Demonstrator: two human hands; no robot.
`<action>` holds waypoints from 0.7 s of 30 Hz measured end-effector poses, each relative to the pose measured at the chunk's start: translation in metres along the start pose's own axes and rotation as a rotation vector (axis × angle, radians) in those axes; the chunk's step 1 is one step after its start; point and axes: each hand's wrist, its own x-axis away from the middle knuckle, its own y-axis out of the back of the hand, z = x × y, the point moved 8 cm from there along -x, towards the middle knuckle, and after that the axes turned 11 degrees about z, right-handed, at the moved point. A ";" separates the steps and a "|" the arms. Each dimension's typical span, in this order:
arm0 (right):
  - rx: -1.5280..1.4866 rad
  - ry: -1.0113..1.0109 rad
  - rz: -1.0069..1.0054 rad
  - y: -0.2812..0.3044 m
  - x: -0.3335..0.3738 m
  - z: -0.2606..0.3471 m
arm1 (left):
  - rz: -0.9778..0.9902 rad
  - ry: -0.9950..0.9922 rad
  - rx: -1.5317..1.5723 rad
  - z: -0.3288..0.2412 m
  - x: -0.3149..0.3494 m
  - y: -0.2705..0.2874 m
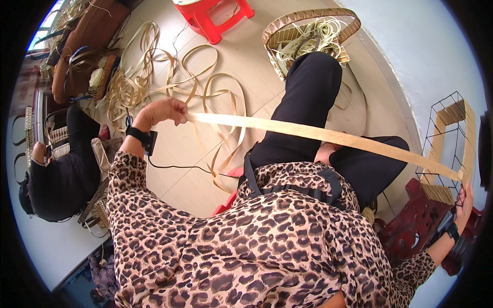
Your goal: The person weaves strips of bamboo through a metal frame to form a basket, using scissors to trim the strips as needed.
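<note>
A long flat tan weaving strip [308,132] stretches taut across my lap, from one hand to the other. My left hand [167,110] pinches its left end between thumb and fingers, above the floor. At the far right, my right hand [464,200] is beside a black wire basket frame [442,134], partly wrapped in the same tan strip. The strip's right end meets that frame's near corner. My right fingers close around this corner, where strip and wire come together; their tips are partly hidden.
Loose tan strips [134,84] lie tangled on the tiled floor at left. A handled woven basket [339,50] holding pale strips stands beyond my knee. A red plastic stool [213,20] is at the top. Another person [61,159] sits at left. Carved dark wood furniture [411,226] stands at right.
</note>
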 end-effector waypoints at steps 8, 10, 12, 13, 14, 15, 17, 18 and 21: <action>-0.101 0.027 -0.013 0.014 0.008 -0.023 | -0.508 0.456 -0.673 0.097 0.073 0.060; -0.020 0.054 0.032 0.023 0.015 -0.026 | -0.622 0.508 -0.626 0.124 0.099 0.069; 0.319 0.213 0.177 0.020 0.028 -0.017 | -0.717 0.536 -0.552 0.147 0.122 0.076; 0.559 0.367 0.250 0.008 0.038 -0.005 | -0.759 0.538 -0.507 0.159 0.131 0.079; 0.692 0.481 0.290 -0.008 0.048 0.005 | -0.788 0.533 -0.458 0.169 0.137 0.082; 0.712 0.477 0.277 -0.020 0.052 0.015 | -0.819 0.526 -0.403 0.175 0.144 0.085; 0.493 0.323 0.219 -0.055 0.054 0.028 | -0.867 0.507 -0.279 0.189 0.156 0.090; 0.297 0.214 0.179 -0.070 0.054 0.033 | -0.882 0.498 -0.215 0.195 0.156 0.090; -0.045 0.041 0.081 -0.108 0.062 0.041 | -0.919 0.494 -0.057 0.195 0.160 0.097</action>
